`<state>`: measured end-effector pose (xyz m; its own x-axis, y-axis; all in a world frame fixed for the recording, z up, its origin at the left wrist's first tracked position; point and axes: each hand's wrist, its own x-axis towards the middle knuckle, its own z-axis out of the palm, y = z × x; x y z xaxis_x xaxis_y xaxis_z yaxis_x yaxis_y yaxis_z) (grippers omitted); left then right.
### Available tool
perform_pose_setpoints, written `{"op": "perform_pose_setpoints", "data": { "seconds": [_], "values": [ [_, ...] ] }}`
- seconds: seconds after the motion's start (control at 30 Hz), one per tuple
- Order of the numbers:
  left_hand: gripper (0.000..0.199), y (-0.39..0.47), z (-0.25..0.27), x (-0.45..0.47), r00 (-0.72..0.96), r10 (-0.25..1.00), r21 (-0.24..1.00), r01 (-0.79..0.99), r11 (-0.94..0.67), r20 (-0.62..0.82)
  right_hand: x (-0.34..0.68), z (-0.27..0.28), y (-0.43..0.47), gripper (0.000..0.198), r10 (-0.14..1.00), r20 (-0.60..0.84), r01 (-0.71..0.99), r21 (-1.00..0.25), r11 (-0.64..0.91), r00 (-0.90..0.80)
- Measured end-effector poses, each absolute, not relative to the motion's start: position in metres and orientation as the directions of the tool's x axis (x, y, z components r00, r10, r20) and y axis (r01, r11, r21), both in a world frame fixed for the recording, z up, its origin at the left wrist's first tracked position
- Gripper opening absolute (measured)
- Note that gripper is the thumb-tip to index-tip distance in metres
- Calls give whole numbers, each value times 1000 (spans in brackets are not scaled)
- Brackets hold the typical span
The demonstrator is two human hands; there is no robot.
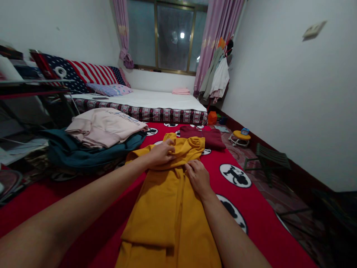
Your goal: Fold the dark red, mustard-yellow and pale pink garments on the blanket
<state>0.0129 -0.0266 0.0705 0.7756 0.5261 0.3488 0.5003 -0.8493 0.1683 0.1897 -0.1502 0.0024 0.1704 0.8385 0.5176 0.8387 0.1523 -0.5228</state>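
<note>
A mustard-yellow garment (156, 208) lies lengthwise before me, its upper part folded across and two gathered cuffs at the far end. My left hand (164, 152) rests on the folded-over cloth, fingers bent and spread apart. At the right edge of that fold, my right hand (198, 176) has its fingers curled on the yellow cloth; its fingertips are partly hidden. Just beyond the cuffs lies a folded maroon garment (216, 138). To the left, a pale pink sweatshirt (103, 126) with lettering sits on a dark teal garment (80, 160).
Beneath the clothes spreads a red blanket (251, 223) with black-and-white round prints. Behind it stands a bed (156, 98) with a white sheet. On the right floor are a yellow-topped stool (241, 135) and a dark folding stool (272, 156). A cluttered table (33, 89) is at left.
</note>
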Motion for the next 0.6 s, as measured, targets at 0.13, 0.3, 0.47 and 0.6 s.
{"op": "perform_pose_setpoints", "data": {
  "seconds": [0.13,0.3,0.47,0.6],
  "values": [
    [28,-4,72,10,661,699,422,570,-704,272,190,3,-150,25,836,518,839,-524,145,179],
    [40,1,63,21,607,795,846,427,-320,-6,189,4,-150,25,840,513,845,-517,138,177],
    [37,13,63,26,557,829,940,261,-220,39,189,4,-150,24,844,504,829,-540,143,183],
    [26,36,78,14,400,880,717,532,-451,256,189,7,-151,19,807,554,762,-607,224,205]
  ]
}}
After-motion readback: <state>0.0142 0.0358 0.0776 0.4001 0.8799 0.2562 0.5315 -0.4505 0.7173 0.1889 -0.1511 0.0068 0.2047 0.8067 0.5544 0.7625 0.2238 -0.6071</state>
